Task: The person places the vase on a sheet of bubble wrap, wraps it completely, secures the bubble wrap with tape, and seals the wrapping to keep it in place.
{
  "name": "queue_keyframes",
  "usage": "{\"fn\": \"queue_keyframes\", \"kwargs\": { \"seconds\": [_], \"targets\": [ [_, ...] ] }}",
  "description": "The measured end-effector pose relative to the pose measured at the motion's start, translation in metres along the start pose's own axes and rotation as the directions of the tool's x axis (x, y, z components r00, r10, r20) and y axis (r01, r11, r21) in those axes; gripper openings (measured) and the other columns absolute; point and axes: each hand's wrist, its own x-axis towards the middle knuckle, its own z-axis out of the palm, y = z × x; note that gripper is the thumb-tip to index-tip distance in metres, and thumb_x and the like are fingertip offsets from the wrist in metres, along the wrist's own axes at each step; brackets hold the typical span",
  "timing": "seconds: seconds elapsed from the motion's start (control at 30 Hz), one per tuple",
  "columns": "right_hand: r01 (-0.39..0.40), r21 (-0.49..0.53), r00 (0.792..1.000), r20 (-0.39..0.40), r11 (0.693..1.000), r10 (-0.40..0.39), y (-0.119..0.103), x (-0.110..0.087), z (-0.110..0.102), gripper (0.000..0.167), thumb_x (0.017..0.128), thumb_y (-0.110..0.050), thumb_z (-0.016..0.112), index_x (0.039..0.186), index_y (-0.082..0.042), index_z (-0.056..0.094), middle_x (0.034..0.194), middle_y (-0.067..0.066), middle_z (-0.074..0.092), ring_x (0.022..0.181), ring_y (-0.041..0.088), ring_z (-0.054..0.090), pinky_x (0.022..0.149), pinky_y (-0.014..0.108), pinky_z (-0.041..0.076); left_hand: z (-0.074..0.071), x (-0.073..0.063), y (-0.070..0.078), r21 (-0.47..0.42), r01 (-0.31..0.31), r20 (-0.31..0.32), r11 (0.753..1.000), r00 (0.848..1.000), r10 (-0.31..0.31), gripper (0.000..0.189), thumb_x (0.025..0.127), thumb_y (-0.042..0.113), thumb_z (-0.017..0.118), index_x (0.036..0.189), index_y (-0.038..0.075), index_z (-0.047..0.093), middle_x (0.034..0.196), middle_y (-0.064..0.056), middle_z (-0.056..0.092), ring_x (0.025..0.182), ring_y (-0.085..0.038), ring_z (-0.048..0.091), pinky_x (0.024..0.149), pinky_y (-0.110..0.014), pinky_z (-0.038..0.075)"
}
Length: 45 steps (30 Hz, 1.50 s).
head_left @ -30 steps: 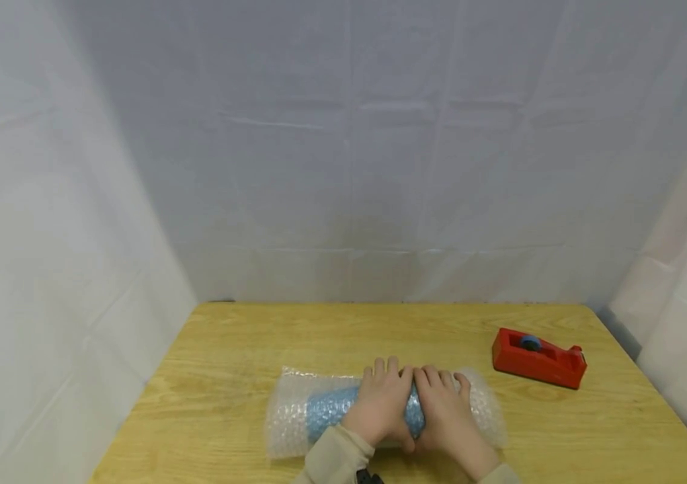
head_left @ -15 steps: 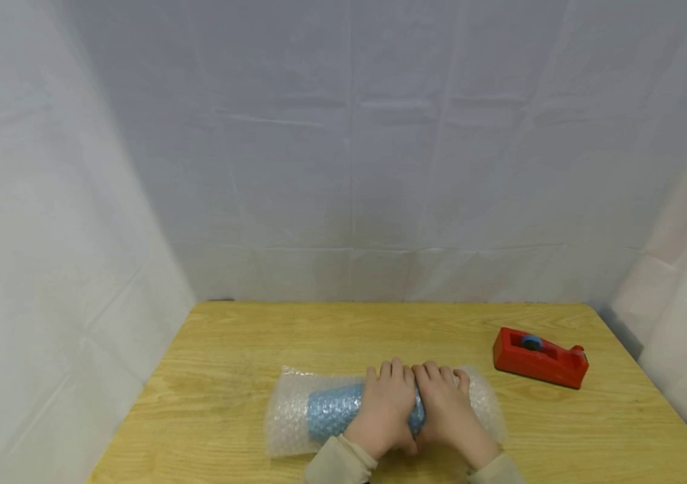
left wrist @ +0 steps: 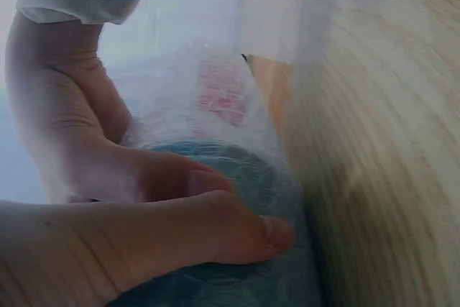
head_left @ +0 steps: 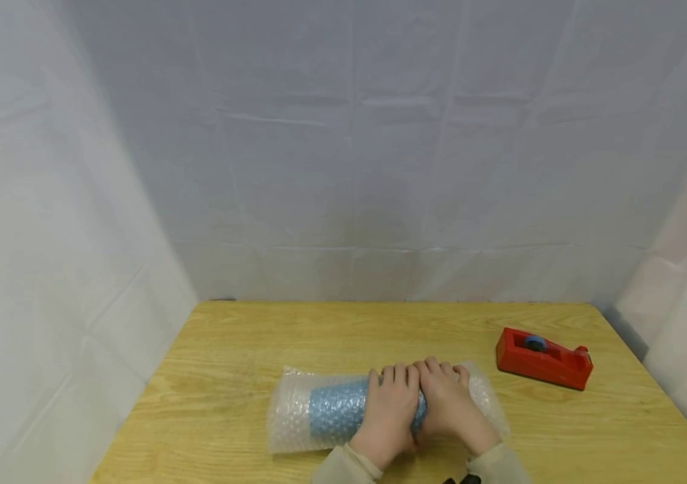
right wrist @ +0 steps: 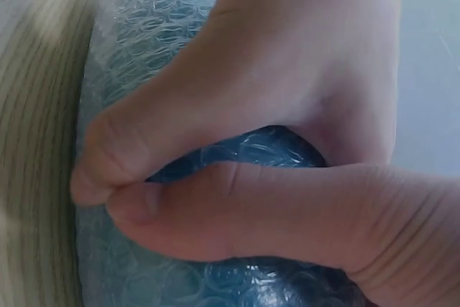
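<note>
A blue cylinder [head_left: 337,409] lies sideways on the table, rolled in clear bubble wrap [head_left: 289,413] that extends past both its ends. My left hand [head_left: 390,410] grips the roll right of its middle, fingers over the top and thumb on the near side. Close beside it, my right hand [head_left: 449,403] holds the roll around the blue cylinder's right end, its fingers likewise over the top. In the right wrist view the tips of both thumbs meet low on the bubble wrap [right wrist: 154,26]. The far-side fingertips are partly hidden behind the roll.
A red tape dispenser [head_left: 543,359] with a small blue-cored roll stands at the back right of the wooden table [head_left: 228,336]. White sheeting [head_left: 343,168] hangs behind the table and along both sides.
My left hand has shifted slightly right along the roll, showing a little more of the blue cylinder. My right hand keeps its grip, and the roll stays nearly in place.
</note>
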Motion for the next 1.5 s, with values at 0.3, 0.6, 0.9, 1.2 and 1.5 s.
{"fn": "queue_keyframes", "kwargs": {
  "seconds": [0.3, 0.6, 0.9, 1.2, 1.5],
  "targets": [
    [-0.025, 0.004, 1.0, 0.016, 1.0, 0.025, -0.002, 0.001, -0.002, 0.101, 0.035, -0.031, 0.101, 0.124, -0.009, 0.058, 0.121, 0.009, 0.055, 0.109, 0.035, 0.051, 0.096, 0.067, 0.028, 0.004, -0.002, 0.0, -0.004, 0.004, -0.032, 1.0, 0.999, -0.004, 0.108, 0.051, 0.069, 0.088, 0.134, 0.013, 0.048, 0.116, -0.009, 0.058, 0.107, -0.025, 0.057, 0.091, -0.044, 0.047],
    [-0.034, 0.013, 0.999, 0.03, 0.999, 0.034, -0.003, -0.002, -0.001, 0.1, 0.036, -0.032, 0.1, 0.123, -0.009, 0.058, 0.121, 0.009, 0.054, 0.109, 0.035, 0.052, 0.095, 0.067, 0.028, 0.006, -0.003, -0.001, -0.006, -0.005, -0.06, 1.0, 0.998, 0.004, 0.107, 0.047, 0.067, 0.089, 0.13, 0.014, 0.049, 0.113, -0.008, 0.058, 0.104, -0.023, 0.057, 0.087, -0.04, 0.047],
    [-0.036, 0.025, 0.997, 0.067, 0.999, 0.035, -0.007, -0.011, 0.0, 0.097, 0.036, -0.033, 0.099, 0.121, -0.009, 0.059, 0.117, 0.007, 0.055, 0.108, 0.036, 0.051, 0.094, 0.068, 0.028, 0.001, -0.012, 0.002, -0.052, -0.013, 0.01, 0.999, 1.0, 0.014, 0.103, 0.05, 0.063, 0.091, 0.13, 0.014, 0.049, 0.114, -0.008, 0.058, 0.106, -0.023, 0.056, 0.087, -0.039, 0.047],
    [-0.034, 0.025, 0.999, 0.042, 0.999, 0.033, -0.009, -0.019, -0.001, 0.101, 0.037, -0.034, 0.099, 0.124, -0.007, 0.057, 0.126, 0.012, 0.056, 0.114, 0.04, 0.052, 0.096, 0.07, 0.027, 0.0, -0.015, 0.002, -0.051, -0.031, -0.018, 0.998, 0.999, 0.03, 0.103, 0.045, 0.062, 0.092, 0.126, 0.015, 0.049, 0.109, -0.007, 0.057, 0.101, -0.022, 0.056, 0.083, -0.037, 0.047],
    [-0.078, -0.04, 0.996, -0.04, 0.996, 0.076, -0.013, -0.027, 0.001, 0.112, 0.042, -0.037, 0.099, 0.135, 0.0, 0.05, 0.134, 0.018, 0.055, 0.123, 0.039, 0.05, 0.102, 0.07, 0.023, -0.003, -0.009, -0.003, -0.075, -0.045, -0.03, 0.996, 0.999, 0.043, 0.108, 0.037, 0.063, 0.093, 0.125, 0.017, 0.048, 0.109, -0.008, 0.059, 0.099, -0.022, 0.057, 0.081, -0.037, 0.048]
  ]
}}
